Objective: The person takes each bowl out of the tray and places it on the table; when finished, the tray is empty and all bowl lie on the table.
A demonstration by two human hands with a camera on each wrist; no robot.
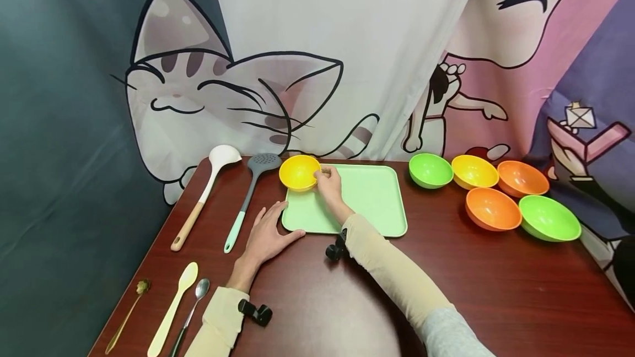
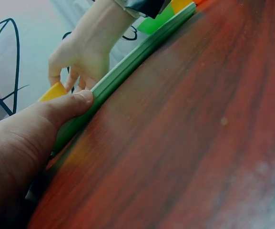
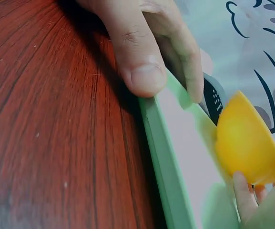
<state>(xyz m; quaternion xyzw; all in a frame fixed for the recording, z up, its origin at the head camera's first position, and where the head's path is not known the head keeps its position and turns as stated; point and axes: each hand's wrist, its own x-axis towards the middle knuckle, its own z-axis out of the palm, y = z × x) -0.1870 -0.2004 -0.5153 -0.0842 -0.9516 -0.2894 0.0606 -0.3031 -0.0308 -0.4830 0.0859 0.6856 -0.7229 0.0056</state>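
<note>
Right hand (image 1: 329, 186) pinches the rim of the yellow bowl (image 1: 299, 172), fingers curled on its right edge; grip closed on the bowl. Bowl sits at the far-left corner of the green tray (image 1: 367, 203), partly over the tray's rim. In the right wrist view the bowl (image 3: 247, 140) looks tilted, fingertips (image 3: 244, 198) under its lower edge.

Left hand (image 1: 268, 236) lies flat on the counter (image 1: 471, 291), fingers straight, grip open and holding nothing. Its thumb (image 2: 75, 102) presses against the near-left edge of the tray (image 2: 127, 67); right wrist view shows the same thumb (image 3: 139, 62) on the tray's rim (image 3: 163, 157).

Tray sits mid-counter, toward the far edge.

Left of the tray: grey slotted spoon (image 1: 248, 197) with a teal handle, then a white ladle (image 1: 205, 191) with a wooden handle, both angled toward the far edge. Near-left corner of the counter: small gold spoon (image 1: 129, 313), cream spoon (image 1: 173, 307), metal spoon (image 1: 193, 304), side by side.

Right of the tray, five bowls clustered: green bowl (image 1: 430, 169), second yellow bowl (image 1: 474, 172), orange bowl (image 1: 522, 178) along the far edge; another orange bowl (image 1: 493, 209) and another green bowl (image 1: 549, 217) just nearer.
</note>
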